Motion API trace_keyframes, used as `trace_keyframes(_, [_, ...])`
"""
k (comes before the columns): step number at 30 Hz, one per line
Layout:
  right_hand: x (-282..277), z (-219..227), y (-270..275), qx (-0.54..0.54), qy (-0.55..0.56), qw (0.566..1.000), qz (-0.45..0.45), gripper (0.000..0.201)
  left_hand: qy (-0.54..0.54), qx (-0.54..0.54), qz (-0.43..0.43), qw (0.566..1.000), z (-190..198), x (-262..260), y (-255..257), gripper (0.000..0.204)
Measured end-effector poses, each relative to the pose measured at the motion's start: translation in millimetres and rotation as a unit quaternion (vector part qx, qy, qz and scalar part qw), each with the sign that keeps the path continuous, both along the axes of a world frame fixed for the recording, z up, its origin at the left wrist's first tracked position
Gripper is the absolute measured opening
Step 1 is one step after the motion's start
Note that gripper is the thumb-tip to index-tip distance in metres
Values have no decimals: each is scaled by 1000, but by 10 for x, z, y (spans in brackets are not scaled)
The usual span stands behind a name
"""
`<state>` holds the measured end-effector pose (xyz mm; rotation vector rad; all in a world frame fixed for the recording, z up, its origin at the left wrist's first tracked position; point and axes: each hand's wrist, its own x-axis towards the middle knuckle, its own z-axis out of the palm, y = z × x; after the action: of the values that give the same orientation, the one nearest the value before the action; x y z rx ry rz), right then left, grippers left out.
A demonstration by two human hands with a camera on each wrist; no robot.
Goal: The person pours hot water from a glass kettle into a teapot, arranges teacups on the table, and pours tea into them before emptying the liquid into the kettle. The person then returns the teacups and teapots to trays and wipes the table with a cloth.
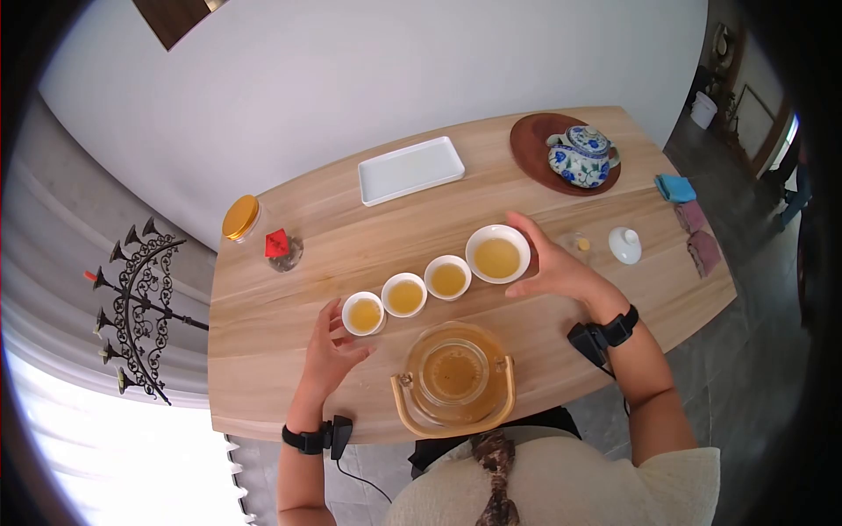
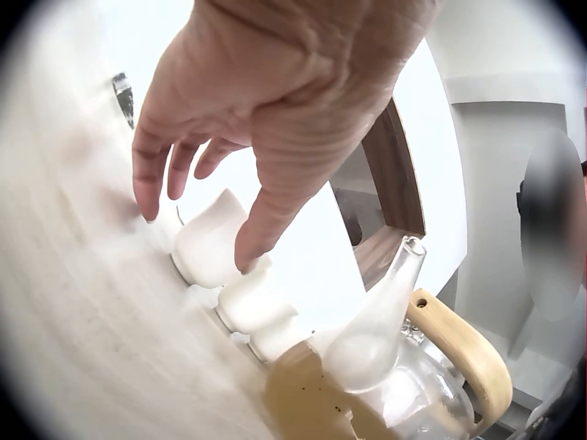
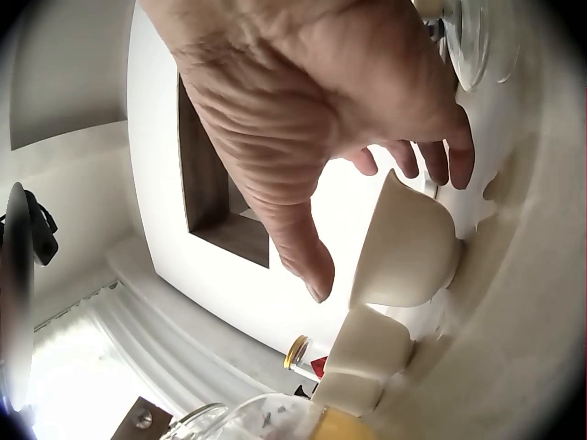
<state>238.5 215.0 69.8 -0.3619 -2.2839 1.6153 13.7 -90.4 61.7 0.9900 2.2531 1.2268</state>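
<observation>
Three small white cups of yellow liquid, the leftmost cup (image 1: 363, 314) among them, stand in a slanting row with a larger white bowl (image 1: 497, 254) at its right end. My left hand (image 1: 330, 355) is beside the leftmost cup, fingers spread and relaxed; in the left wrist view this hand (image 2: 275, 101) has nothing in its grasp. At the bowl's right side is my right hand (image 1: 561, 267), thumb and fingers apart around it; in the right wrist view a gap shows between the thumb and the bowl (image 3: 404, 243). Whether the fingertips touch the bowl, I cannot tell.
A glass teapot (image 1: 453, 373) with a wooden handle stands near the front edge. Behind are a white tray (image 1: 410, 171) and a blue-patterned teapot (image 1: 582, 158) on a brown plate. Jars (image 1: 240, 218) stand left; a white lid (image 1: 624, 246) and folded cloths (image 1: 675, 188) lie right.
</observation>
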Motion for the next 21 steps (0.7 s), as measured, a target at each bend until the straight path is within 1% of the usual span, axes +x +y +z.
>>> trace_keyframes(1, [-24, -22, -7, -2, 1, 1000, 0, 97, 4, 3, -18, 1000, 6, -3, 35, 83])
trace_keyframes(2, [-55, -55, -7, 34, -8, 999, -1, 104, 7, 6, -36, 999, 9, -10, 70, 86])
trace_keyframes(3, [-78, -72, -12, 70, -18, 997, -1, 111, 7, 5, -36, 999, 1, -24, 97, 86])
trace_keyframes(4, [-95, -66, -24, 69, -18, 997, 0, 111, -27, 16, -37, 999, -16, -39, 118, 86])
trace_keyframes(5, [-114, -53, -35, 25, -26, 999, -7, 111, -62, 27, -37, 997, -39, -53, 138, 87])
trace_keyframes(6, [-131, -49, -43, -19, -34, 999, -13, 111, -63, 27, -34, 997, -78, -74, 158, 87])
trace_keyframes(7, [-147, -83, -36, -19, -35, 999, -9, 111, -76, 39, -48, 995, -119, -100, 178, 83])
trace_keyframes(8, [-166, -154, -14, 9, -28, 999, -25, 111, -89, 51, -63, 993, -135, -118, 194, 79])
trace_keyframes(9, [-184, -206, 2, 38, -20, 998, -41, 111, -89, 51, -59, 993, -100, -117, 219, 79])
trace_keyframes(10, [-192, -244, 13, 39, -20, 998, -38, 111, -66, 18, -58, 996, -44, -107, 252, 72])
trace_keyframes(11, [-192, -272, 19, 39, -17, 998, -49, 106, -42, -16, -56, 997, -16, -100, 266, 66])
trace_keyframes(12, [-194, -290, 20, 39, -14, 997, -62, 101, -42, -15, -55, 997, -33, -108, 261, 66])
trace_keyframes(13, [-199, -298, 18, 39, -14, 997, -61, 101, -52, -3, -51, 997, -65, -123, 260, 62])
trace_keyframes(14, [-201, -303, 15, 38, -11, 998, -58, 96, -61, 10, -49, 997, -86, -134, 260, 58])
trace_keyframes(15, [-201, -305, 12, 37, -7, 998, -55, 90, -61, 10, -49, 997, -92, -136, 260, 58])
trace_keyframes(16, [-199, -307, 4, 38, -7, 998, -55, 90, -61, 10, -51, 997, -96, -137, 259, 58])
trace_keyframes(18, [-191, -309, -17, 40, 11, 996, -73, 81, -60, 10, -52, 997, -94, -125, 253, 58])
trace_keyframes(21, [-186, -299, -36, 47, 7, 995, -85, 81, -65, 20, -41, 997, -84, -105, 222, 57])
